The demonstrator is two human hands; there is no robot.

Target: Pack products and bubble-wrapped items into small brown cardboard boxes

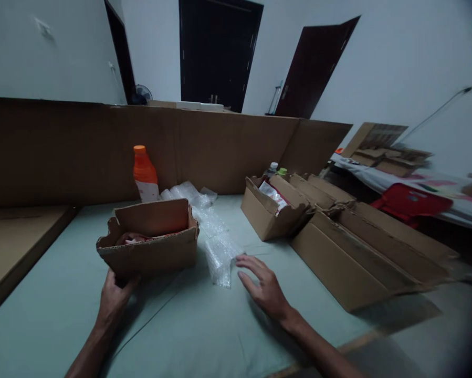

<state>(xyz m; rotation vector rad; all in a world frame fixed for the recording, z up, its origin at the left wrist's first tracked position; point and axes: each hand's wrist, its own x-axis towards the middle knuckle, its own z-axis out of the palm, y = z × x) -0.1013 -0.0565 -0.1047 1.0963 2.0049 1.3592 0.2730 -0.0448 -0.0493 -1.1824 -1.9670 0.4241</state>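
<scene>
I see the left hand gripping an open-topped brown cardboard box low on its near side, over the pale green table. Right hand well apart, fingers loosely spread by clear bubble wrap; contact, can't tell. Orange-and-white bottle behind box; brown cartons crowd right.

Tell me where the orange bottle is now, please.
In the head view, the orange bottle is left of centre, behind the box in the left hand, beside the bubble wrap.
</scene>
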